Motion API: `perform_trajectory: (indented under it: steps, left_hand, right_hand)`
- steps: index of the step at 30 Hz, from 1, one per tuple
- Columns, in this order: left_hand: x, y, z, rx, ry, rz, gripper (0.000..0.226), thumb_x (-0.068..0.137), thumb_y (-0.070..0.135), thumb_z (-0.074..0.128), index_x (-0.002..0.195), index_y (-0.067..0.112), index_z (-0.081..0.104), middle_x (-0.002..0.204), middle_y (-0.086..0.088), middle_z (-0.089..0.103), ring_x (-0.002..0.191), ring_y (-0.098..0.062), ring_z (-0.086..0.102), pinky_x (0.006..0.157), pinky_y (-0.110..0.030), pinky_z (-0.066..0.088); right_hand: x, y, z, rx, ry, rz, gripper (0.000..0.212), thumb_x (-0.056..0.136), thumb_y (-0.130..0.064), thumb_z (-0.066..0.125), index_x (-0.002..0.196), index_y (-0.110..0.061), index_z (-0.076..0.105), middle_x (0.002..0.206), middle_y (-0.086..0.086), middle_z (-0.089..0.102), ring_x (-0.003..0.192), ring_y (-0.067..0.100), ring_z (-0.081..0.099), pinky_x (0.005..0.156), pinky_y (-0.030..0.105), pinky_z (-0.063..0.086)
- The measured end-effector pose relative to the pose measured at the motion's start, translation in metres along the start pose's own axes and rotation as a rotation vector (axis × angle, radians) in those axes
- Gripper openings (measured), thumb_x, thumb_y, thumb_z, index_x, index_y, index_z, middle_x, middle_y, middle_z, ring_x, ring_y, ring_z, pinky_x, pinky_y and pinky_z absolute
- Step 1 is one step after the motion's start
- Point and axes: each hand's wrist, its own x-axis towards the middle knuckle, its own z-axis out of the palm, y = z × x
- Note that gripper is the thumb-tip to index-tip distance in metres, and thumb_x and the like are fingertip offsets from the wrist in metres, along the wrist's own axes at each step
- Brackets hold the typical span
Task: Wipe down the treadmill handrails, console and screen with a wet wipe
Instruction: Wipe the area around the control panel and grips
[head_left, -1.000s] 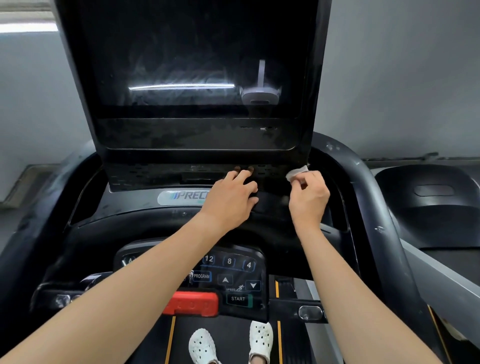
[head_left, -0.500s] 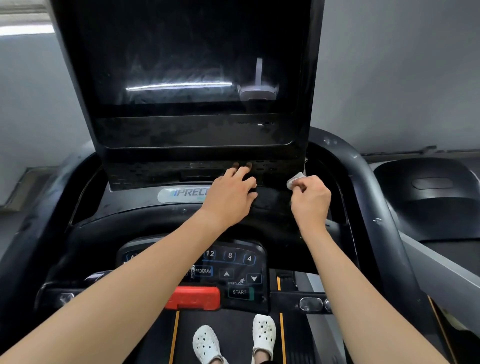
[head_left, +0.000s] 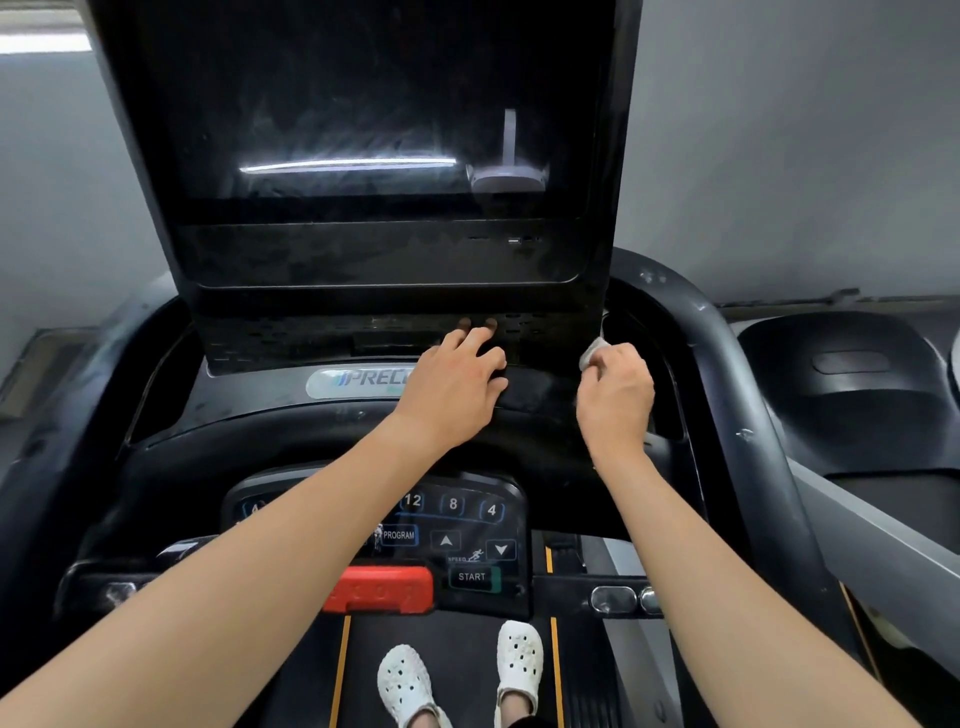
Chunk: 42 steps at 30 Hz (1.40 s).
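Head view, taken from the belt, facing the console (head_left: 545, 395). Finds the left hand (head_left: 457, 384) spread flat and empty, fingers straight, fingertips on the slotted strip (head_left: 311, 332) under the screen (head_left: 363, 130), palm on the console ledge. Finds the right hand (head_left: 615, 395) apart from it to the right, fingers curled round the wet wipe (head_left: 592, 354), a bunched white wad above the knuckles beside the lower right corner of the screen housing. Contact between wipe and surface: not determinable.

Judges the step in hand to be wiping the console ledge and that corner. Recommends:
- Open the wad into a flat pad for wider contact.
- Draw it in overlapping passes along the ledge toward the braced hand.
- Press lightly over the slots to avoid squeezing liquid in.
- Lift the bracing hand and cover the patch beneath it.

Notes streaks across the screen and pale marks on the right handrail (head_left: 727, 395); rates both as likely outstanding. Advises staying clear of the START key (head_left: 471, 576) during work lower down.
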Motion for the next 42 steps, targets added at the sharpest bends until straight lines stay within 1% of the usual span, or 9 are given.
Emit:
perform_trajectory:
  steps: [4, 7, 10, 14, 19, 22, 29, 35, 42]
  left_hand:
    - [0.001, 0.000, 0.002, 0.007, 0.010, 0.001, 0.029, 0.103, 0.039, 0.053, 0.125, 0.023, 0.064, 0.155, -0.006, 0.046, 0.141, -0.030, 0.043, 0.106, -0.046, 0.049]
    - [0.000, -0.001, 0.003, 0.004, 0.007, 0.004, 0.031, 0.103, 0.040, 0.053, 0.127, 0.023, 0.064, 0.157, -0.006, 0.044, 0.142, -0.030, 0.042, 0.106, -0.046, 0.049]
    - [-0.006, -0.004, 0.003, 0.010, -0.004, 0.002, 0.036, 0.105, 0.041, 0.050, 0.135, 0.025, 0.062, 0.163, -0.005, 0.037, 0.148, -0.029, 0.035, 0.112, -0.048, 0.044]
    - [-0.017, -0.015, 0.001, -0.002, 0.010, -0.073, 0.043, 0.105, 0.045, 0.050, 0.143, 0.027, 0.056, 0.167, -0.004, 0.028, 0.152, -0.031, 0.028, 0.119, -0.049, 0.034]
    - [-0.025, -0.030, -0.006, -0.067, 0.021, -0.223, 0.051, 0.106, 0.045, 0.047, 0.151, 0.021, 0.048, 0.166, -0.006, 0.031, 0.150, -0.031, 0.031, 0.118, -0.048, 0.037]
    - [-0.026, -0.032, -0.006, -0.073, 0.015, -0.236, 0.053, 0.106, 0.048, 0.044, 0.151, 0.021, 0.048, 0.165, -0.006, 0.033, 0.148, -0.029, 0.034, 0.117, -0.047, 0.037]
    - [-0.027, -0.030, -0.006, -0.064, -0.028, -0.232, 0.050, 0.108, 0.046, 0.040, 0.154, 0.025, 0.045, 0.166, -0.005, 0.030, 0.153, -0.031, 0.026, 0.122, -0.047, 0.027]
    - [-0.029, -0.029, -0.004, -0.087, -0.020, -0.233, 0.049, 0.109, 0.046, 0.039, 0.153, 0.026, 0.044, 0.167, -0.005, 0.028, 0.154, -0.031, 0.025, 0.124, -0.047, 0.025]
    - [-0.031, -0.030, -0.001, -0.120, 0.002, -0.235, 0.048, 0.108, 0.046, 0.041, 0.153, 0.028, 0.045, 0.166, -0.003, 0.031, 0.151, -0.026, 0.033, 0.124, -0.045, 0.022]
  right_hand:
    - [0.001, -0.019, 0.016, -0.020, -0.072, -0.217, 0.012, 0.093, -0.003, 0.061, 0.093, -0.005, 0.074, 0.098, 0.005, 0.064, 0.090, 0.021, 0.057, 0.080, 0.029, 0.046]
    - [0.005, -0.034, 0.022, -0.024, -0.134, -0.358, 0.015, 0.097, -0.005, 0.058, 0.101, -0.007, 0.073, 0.101, 0.004, 0.063, 0.089, 0.017, 0.056, 0.081, 0.027, 0.048]
    - [0.010, -0.039, 0.019, 0.103, 0.033, -0.151, 0.008, 0.098, -0.007, 0.061, 0.099, -0.005, 0.069, 0.110, 0.003, 0.054, 0.086, 0.006, 0.049, 0.079, 0.015, 0.040]
    - [0.007, -0.049, 0.029, 0.223, 0.201, 0.070, 0.008, 0.096, -0.007, 0.065, 0.094, -0.005, 0.073, 0.099, -0.005, 0.053, 0.082, 0.009, 0.053, 0.075, 0.024, 0.051]
    - [0.000, -0.081, 0.051, 0.112, -0.043, -0.261, 0.015, 0.092, -0.001, 0.063, 0.086, -0.007, 0.074, 0.090, -0.005, 0.058, 0.079, 0.012, 0.055, 0.071, 0.012, 0.040]
    - [0.006, -0.078, 0.050, 0.011, -0.067, -0.349, 0.016, 0.093, -0.002, 0.060, 0.088, -0.007, 0.074, 0.092, 0.001, 0.061, 0.082, 0.018, 0.055, 0.074, 0.022, 0.041]
    - [-0.001, -0.078, 0.046, 0.176, 0.175, 0.038, 0.018, 0.094, -0.001, 0.058, 0.079, -0.009, 0.064, 0.089, -0.001, 0.056, 0.072, 0.009, 0.048, 0.066, 0.009, 0.037]
    - [0.007, -0.083, 0.042, 0.143, -0.002, -0.039, 0.017, 0.092, -0.006, 0.065, 0.076, -0.013, 0.067, 0.084, -0.003, 0.062, 0.074, 0.008, 0.055, 0.066, 0.006, 0.036]
    - [0.006, -0.072, 0.038, 0.232, 0.148, 0.211, 0.015, 0.091, -0.006, 0.067, 0.078, -0.014, 0.069, 0.083, 0.004, 0.069, 0.081, 0.021, 0.065, 0.065, 0.005, 0.040]
